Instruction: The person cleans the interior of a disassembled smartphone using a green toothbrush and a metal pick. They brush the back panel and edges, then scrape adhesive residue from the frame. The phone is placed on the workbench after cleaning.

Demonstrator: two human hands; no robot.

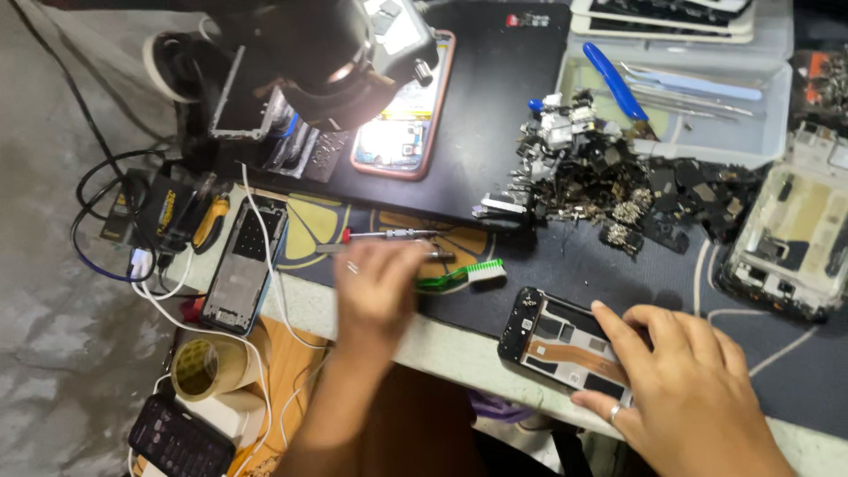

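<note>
Fingers of the right hand (pixel 685 380) press flat on the opened phone (pixel 565 343) at lower right, grasping nothing. Blurred at centre, the left hand (pixel 378 287) reaches over tweezers (pixel 389 250) beside a green toothbrush (pixel 461 275); its grip cannot be told.

Your opened phone (pixel 565 340) (back cover off, orange flex showing) lies flat, tilted, near the green-handled brush (pixel 459 276), perhaps overhanging the mat's edge.

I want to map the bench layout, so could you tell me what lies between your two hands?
In the head view, a green-handled brush lies on the dark mat between the left hand and right hand.
</note>
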